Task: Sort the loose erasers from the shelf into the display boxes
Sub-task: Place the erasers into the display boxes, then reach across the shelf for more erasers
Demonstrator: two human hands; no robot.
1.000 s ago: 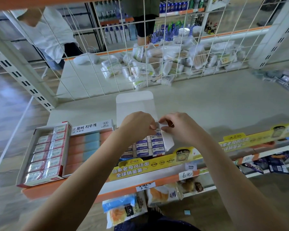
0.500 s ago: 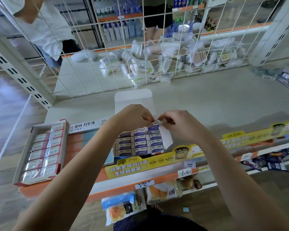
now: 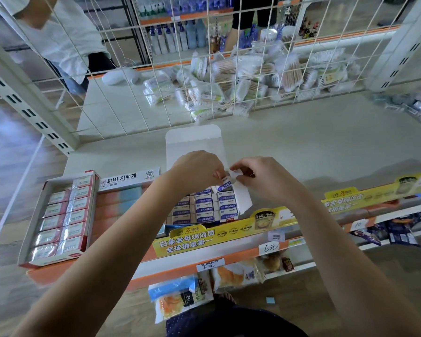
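A white display box [image 3: 244, 201] with its lid flap up stands at the shelf's front, filled with rows of white and blue erasers [image 3: 203, 209]. Both hands meet over its far right corner. My left hand [image 3: 197, 169] and my right hand [image 3: 260, 176] pinch one white and blue eraser [image 3: 225, 184], which is tilted just above the top row. A red box [image 3: 56, 218] of wrapped erasers lies at the left. Between the two boxes sits a box of pastel erasers [image 3: 129, 198], partly hidden by my left forearm.
A wire grid [image 3: 204, 69] closes the back of the shelf [image 3: 301, 152], with packs of cotton swabs piled behind it. A yellow price strip [image 3: 229, 235] runs along the front edge. Small packets [image 3: 413, 105] lie at the far right. Two people stand beyond the grid.
Both hands stay together over the white box's far corner. The pinched eraser now shows tilted between the fingertips. The camera has shifted slightly.
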